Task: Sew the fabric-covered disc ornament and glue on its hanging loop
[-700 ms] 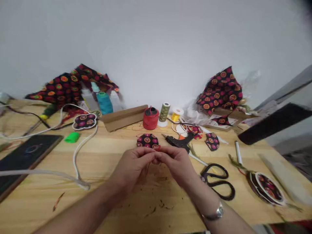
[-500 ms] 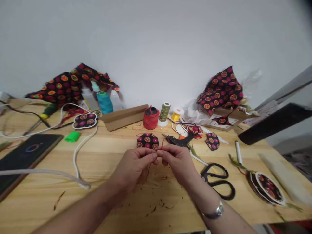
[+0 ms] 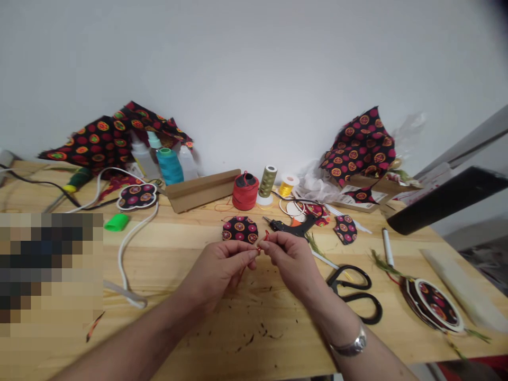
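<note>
Between my two hands runs a short length of red thread, held just above the table. My left hand is closed, thumb and forefinger pinched on the thread. My right hand, with a silver bracelet at the wrist, pinches the same thread, and a small red loop stands up over its fingertips. Right behind the hands lies a round piece of patterned dark fabric. A black glue gun rests beyond my right hand, and black-handled scissors lie beside my right forearm.
Spools of red, olive and yellow thread stand at the back, near a cardboard tray. A teal thread cone and bottles stand left. A white cable crosses the left side. Fabric-covered discs lie right. The lower left is pixelated.
My right hand has drawn slightly right and away from the left, so a small gap shows between the fingertips. The red loop shows more clearly above the right fingers.
</note>
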`<act>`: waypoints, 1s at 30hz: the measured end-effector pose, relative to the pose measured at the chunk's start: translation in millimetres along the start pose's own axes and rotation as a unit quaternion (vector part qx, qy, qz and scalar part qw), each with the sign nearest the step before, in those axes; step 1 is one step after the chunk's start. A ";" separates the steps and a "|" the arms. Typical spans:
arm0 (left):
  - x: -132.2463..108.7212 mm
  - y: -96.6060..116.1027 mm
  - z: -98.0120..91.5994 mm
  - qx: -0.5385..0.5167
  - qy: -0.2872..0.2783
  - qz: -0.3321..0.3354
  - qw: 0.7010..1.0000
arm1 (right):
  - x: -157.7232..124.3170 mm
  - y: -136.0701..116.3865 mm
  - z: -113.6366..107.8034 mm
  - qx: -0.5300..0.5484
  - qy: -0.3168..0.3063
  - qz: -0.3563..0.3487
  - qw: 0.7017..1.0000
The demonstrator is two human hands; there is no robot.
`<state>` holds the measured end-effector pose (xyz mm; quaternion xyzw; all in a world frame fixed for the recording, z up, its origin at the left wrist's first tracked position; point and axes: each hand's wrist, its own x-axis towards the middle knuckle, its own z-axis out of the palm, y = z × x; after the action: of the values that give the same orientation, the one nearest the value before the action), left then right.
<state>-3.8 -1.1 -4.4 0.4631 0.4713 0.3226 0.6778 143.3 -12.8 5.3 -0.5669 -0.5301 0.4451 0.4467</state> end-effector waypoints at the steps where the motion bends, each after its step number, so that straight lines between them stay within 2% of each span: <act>1: -0.1 0.2 0.0 0.000 0.000 0.000 1.000 | 0.1 -0.3 -0.5 -0.004 -0.002 0.000 1.000; 14: -0.2 3.1 -0.5 -0.016 -0.002 -0.005 1.000 | 2.7 2.2 -7.3 0.001 -0.063 0.013 0.998; 21: -0.3 1.0 -1.1 -0.016 -0.001 -0.005 1.000 | 3.8 1.5 -5.7 0.031 -0.038 0.030 0.998; 27: -2.7 2.8 0.0 0.007 -0.001 -0.001 1.000 | 2.2 1.3 -6.6 -0.059 -0.032 -0.016 0.998; 30: -4.2 9.8 1.4 0.043 0.038 0.021 0.998 | 1.6 1.3 -7.2 -0.112 -0.020 -0.055 0.992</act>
<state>-3.9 -1.7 6.4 0.4887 0.5008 0.3334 0.6318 150.7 -11.5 5.5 -0.5741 -0.6160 0.3687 0.3937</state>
